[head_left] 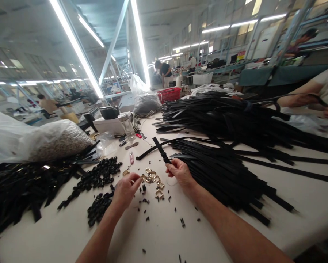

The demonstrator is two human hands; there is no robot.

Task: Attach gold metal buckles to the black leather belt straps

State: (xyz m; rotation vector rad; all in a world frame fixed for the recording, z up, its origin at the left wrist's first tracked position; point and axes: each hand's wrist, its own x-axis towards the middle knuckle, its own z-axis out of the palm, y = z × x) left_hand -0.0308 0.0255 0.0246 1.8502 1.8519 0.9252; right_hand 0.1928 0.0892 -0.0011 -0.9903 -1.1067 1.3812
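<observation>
My right hand (180, 171) was closed on one black strap (160, 149), its end pointing up toward 11 o'clock. My left hand (125, 189) had its fingertips pinched at the gold buckles (153, 179); whether a buckle was already gripped, I could not tell. The buckles lay loose on the table (164, 233) between both hands. No buckle was yet seen on the held strap, so I judged the fitting not done. A large bundle of straps (224, 175) lay at 3 o'clock of my right hand, apparently unfitted, so most work seemed left. A heap of black loops (100, 175) lay at 10 o'clock of my left hand, a clear bottle (126, 125) at 12 o'clock. Small black bits (146, 218) littered the table near the buckles. A co-worker's arm (303, 95) reached over a farther strap pile (235, 113) at 2 o'clock
</observation>
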